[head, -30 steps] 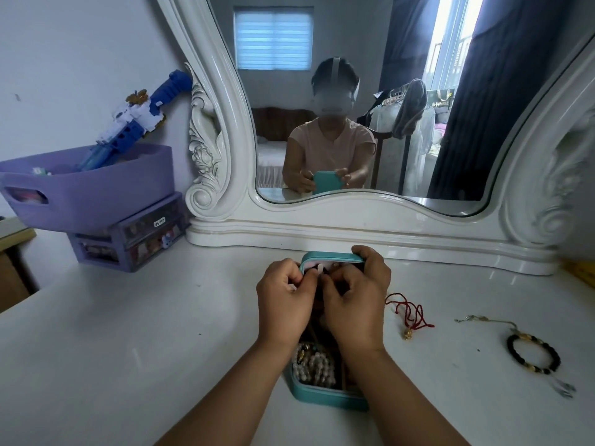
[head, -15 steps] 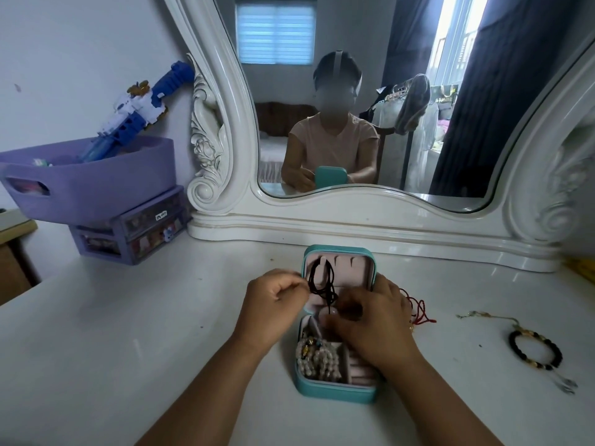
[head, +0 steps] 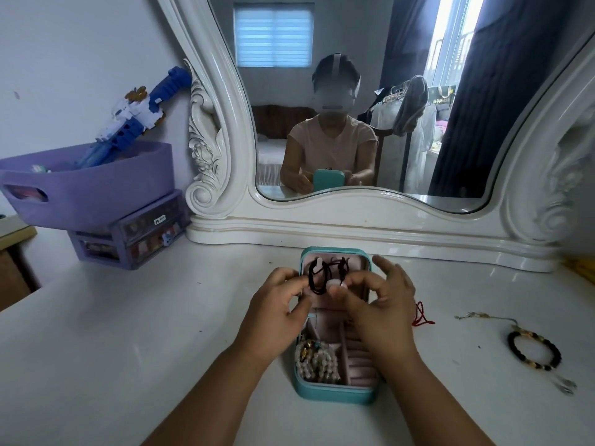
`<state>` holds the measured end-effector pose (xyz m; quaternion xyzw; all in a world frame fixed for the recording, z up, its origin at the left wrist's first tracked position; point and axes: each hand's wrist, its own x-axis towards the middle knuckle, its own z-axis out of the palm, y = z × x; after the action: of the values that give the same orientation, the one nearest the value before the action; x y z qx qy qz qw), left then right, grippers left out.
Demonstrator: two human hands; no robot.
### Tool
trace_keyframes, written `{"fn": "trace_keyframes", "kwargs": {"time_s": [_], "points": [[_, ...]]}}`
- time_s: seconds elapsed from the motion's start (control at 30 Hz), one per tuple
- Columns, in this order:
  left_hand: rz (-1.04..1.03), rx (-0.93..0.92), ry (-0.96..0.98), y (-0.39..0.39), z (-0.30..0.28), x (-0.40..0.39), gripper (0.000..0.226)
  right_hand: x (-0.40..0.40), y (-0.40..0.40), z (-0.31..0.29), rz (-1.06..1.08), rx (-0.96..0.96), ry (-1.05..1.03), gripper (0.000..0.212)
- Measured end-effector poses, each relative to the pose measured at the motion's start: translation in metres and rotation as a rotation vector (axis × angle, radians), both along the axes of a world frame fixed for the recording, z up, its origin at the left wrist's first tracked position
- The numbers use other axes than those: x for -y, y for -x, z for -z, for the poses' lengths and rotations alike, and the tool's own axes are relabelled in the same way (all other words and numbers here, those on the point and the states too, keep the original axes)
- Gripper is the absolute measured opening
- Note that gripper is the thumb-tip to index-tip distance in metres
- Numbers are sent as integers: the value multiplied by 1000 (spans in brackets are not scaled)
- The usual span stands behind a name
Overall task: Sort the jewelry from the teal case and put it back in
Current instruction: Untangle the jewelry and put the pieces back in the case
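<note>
The teal case stands open on the white dresser top, its pink-lined lid upright. Pale bead bracelets fill its left compartment. A black cord necklace with a pale pendant hangs in front of the lid. My left hand pinches the cord at its left side. My right hand holds the pendant end between thumb and fingers, the other fingers spread. A red string bracelet lies just right of the case, partly hidden by my right hand. A black bead bracelet rests further right.
A large white-framed mirror stands right behind the case. A purple tub with a blue toy sits on small purple drawers at the back left. A thin chain lies near the black bracelet.
The lid went from nearly closed to fully upright. Both hands drew the black cord necklace up out of the case and now hold it higher, in front of the lid.
</note>
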<state>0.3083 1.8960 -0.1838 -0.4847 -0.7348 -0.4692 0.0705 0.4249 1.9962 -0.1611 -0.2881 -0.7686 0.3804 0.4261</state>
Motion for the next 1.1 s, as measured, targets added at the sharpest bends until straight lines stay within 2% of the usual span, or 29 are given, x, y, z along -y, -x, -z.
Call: {"fn": "trace_keyframes", "kwargs": {"time_s": [0.07,0.13,0.37,0.5,0.6,0.8,0.87,1.0,1.1], "points": [[-14,-28,24,-1,0,-1,11,-2,4,-2,58,-7,-87,25],[-31,-42,44,-1,0,-2,6,-5,9,-2,96,9,-163,11],[-42,-18,-3,-1,1,-4,2,-11,17,13,20,73,-234,9],[-42,41,-93,-2,2,-3,18,-11,20,12,-48,-13,-130,19],[-79,81,-116,-3,1,-1,32,-11,21,13,-86,4,-172,29],[-103,175,-135,-2,2,-1,43,-12,11,12,-26,129,-250,7],[-100,245,-173,-2,0,-2,45,-10,11,13,-9,161,-239,12],[-70,308,-198,-1,0,-3,47,-8,10,8,-128,228,-161,17],[-43,309,-174,-1,1,-1,48,-11,7,7,-215,290,-93,34]]}}
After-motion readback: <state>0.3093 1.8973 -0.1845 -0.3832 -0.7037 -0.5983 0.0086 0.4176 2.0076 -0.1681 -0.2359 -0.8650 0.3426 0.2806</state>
